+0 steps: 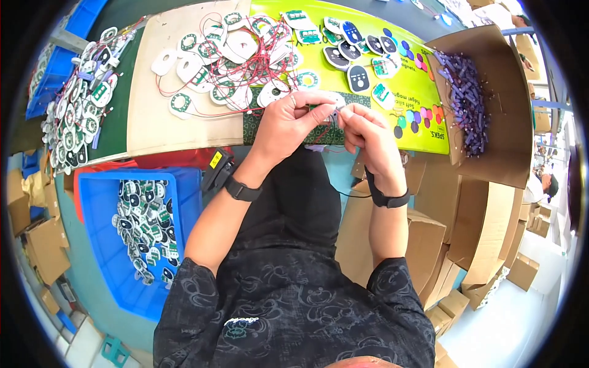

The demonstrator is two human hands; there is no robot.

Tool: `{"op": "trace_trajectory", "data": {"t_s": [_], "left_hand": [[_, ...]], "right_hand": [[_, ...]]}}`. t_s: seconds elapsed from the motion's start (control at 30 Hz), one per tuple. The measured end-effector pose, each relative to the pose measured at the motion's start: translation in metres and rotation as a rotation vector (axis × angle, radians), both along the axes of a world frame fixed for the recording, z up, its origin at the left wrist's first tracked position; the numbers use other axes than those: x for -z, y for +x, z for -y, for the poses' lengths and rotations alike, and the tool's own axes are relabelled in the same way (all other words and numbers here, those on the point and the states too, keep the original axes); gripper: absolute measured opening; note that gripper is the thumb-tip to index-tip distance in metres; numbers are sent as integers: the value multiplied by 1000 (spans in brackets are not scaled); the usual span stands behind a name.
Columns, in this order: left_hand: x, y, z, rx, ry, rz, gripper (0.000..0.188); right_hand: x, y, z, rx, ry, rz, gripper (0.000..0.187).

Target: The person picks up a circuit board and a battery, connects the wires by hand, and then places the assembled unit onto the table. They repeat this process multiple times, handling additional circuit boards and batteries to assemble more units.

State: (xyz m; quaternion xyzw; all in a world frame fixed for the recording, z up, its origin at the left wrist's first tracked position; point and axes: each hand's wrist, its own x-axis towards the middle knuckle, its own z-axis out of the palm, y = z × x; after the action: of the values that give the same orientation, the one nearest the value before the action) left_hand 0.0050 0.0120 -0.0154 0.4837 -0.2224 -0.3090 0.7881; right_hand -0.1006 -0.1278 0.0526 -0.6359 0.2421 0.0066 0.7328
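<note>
Person in a dark patterned short-sleeved shirt [294, 294], black band on each wrist. Both hands meet at the near table edge, over a dark green patterned mat [256, 127]. Left hand [287, 126]: thumb and index pinched nearly together on a small part [335, 114], other fingers curled. Right hand [370, 134]: thumb and index also closed at the tips on the same part, rest bent in. Part sits between the two sets of fingertips, mostly hidden; exact kind can't tell. Blue bin [101, 245] of small boards low on the left, beside the table. Just beyond the hands, white rounded shells [239, 46] with tangled red wires; to their right, dark oval pieces [358, 80] on a yellow-green printed sheet [423, 138]. Far left of table, heap of white and green pieces [86, 122]. Far right, open cardboard box [514, 116] with purple cylinders [469, 101].
</note>
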Motion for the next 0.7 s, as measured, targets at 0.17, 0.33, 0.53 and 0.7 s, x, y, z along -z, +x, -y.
{"op": "trace_trajectory", "data": {"t_s": [0.17,0.33,0.53,0.7], "left_hand": [[4,0,2,-71,78,-6,15],[0,-1,0,-118,176,57,16],[-3,-1,-2,-109,207,108,16],[3,2,-4,-72,198,91,16]], "right_hand": [[7,5,-14,106,-208,39,11],[13,1,-12,152,-476,115,12],[9,5,-13,110,-858,288,12],[12,5,-8,62,-792,177,13]]}}
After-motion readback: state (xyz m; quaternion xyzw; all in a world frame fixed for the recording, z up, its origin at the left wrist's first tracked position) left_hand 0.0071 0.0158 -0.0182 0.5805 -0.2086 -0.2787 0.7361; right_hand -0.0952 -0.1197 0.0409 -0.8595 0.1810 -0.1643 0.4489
